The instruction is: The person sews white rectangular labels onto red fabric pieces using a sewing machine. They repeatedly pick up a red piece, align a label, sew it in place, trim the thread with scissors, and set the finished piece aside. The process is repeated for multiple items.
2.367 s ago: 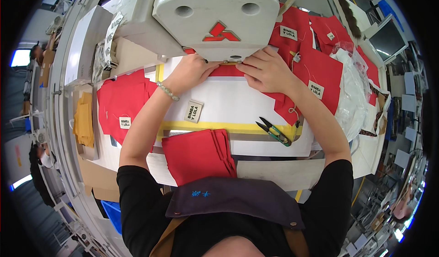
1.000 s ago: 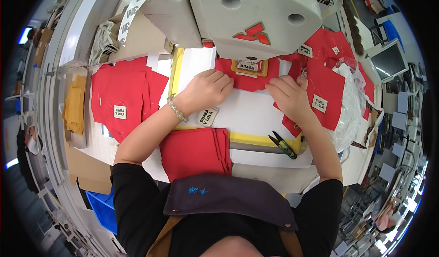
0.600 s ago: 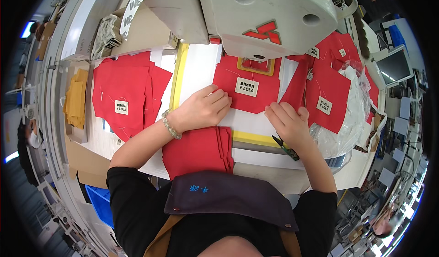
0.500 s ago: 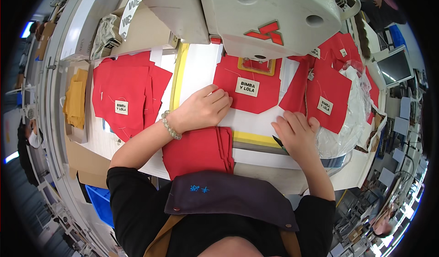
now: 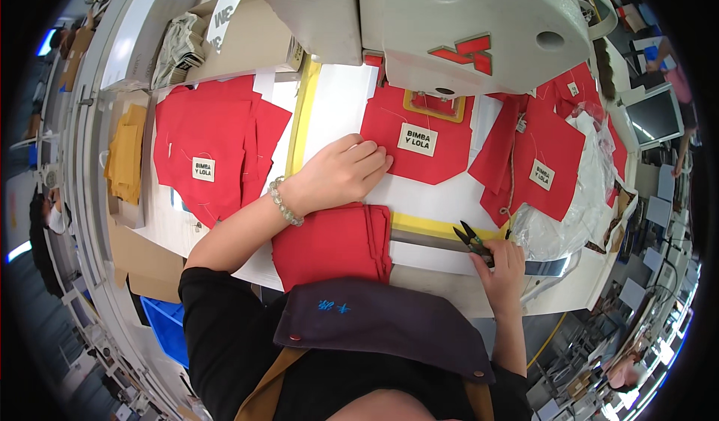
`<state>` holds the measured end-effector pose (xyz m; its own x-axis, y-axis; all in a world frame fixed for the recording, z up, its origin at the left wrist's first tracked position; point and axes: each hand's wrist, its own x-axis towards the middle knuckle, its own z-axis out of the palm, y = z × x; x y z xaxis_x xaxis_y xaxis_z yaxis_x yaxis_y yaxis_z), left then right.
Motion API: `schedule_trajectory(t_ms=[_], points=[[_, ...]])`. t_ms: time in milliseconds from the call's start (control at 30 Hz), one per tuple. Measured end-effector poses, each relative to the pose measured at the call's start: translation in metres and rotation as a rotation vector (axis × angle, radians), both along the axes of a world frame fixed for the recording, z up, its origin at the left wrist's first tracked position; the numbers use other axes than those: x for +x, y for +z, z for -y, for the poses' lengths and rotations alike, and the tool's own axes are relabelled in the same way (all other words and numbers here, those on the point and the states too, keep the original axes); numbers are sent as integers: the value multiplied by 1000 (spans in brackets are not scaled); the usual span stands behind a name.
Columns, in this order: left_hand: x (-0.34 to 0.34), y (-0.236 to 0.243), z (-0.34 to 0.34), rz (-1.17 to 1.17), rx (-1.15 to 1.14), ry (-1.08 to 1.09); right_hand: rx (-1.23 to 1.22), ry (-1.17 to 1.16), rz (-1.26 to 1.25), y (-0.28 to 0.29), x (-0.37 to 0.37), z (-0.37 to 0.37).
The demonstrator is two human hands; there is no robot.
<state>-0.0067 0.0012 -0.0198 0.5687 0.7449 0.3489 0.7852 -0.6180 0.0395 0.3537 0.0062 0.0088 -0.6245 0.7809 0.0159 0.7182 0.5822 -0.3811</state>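
bright, soft light covers the white work surface; outer edges curve into black corners.

A pale worktable is bending with the fisheye, and a yellow line is crossing the grey floor beyond it. A dark-screened monitor is standing at the right. Long metal rails are running down the left, where bright patches, windows or lamps, are glowing.
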Motion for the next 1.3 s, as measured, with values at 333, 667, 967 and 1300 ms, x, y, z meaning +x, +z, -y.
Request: schedule_trajectory(t_ms=[333, 667, 967, 1300], points=[[-1, 5, -2, 35, -71, 22, -386, -390, -563, -7, 1, 3], [-8, 8, -8, 493, -238, 135, -767, -510, -820, 25, -27, -64], [-15, 32, 14, 521, -129, -85, 96, 78, -289, 31, -96, -103], [-24, 54, 67, 280, -107, 38, 591, 445, -65, 7, -151, -117]])
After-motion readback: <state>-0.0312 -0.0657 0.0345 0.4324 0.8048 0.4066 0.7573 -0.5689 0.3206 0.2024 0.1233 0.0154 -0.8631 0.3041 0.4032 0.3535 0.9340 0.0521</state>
